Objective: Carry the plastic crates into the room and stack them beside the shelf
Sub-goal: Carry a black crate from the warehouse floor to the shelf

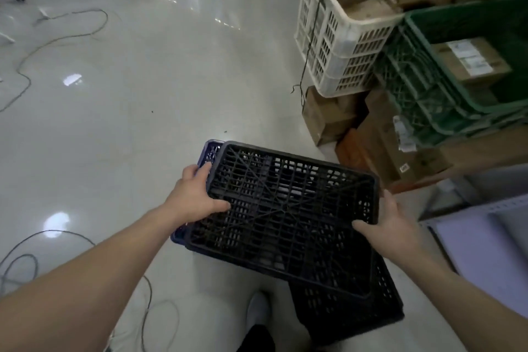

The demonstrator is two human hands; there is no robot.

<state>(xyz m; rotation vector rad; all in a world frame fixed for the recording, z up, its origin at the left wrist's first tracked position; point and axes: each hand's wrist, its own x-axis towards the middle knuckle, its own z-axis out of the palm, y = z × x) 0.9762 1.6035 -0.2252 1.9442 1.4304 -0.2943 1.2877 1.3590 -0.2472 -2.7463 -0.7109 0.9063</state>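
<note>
Head view: the black crate (285, 217), turned lattice base up, hangs tilted over a blue crate (210, 151) and another dark crate (357, 311) on the floor (143, 123), just beside the shelf (485, 237), at its left edge; the left hand (194, 197) grips its left rim, the right hand (385, 226) its right rim, thumbs on the lattice; it looks light, stiff and slightly slick; opposite rims seem the safest hold.

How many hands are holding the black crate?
2. The left hand grips the black crate at its left edge; the right hand grips its right edge.
</note>
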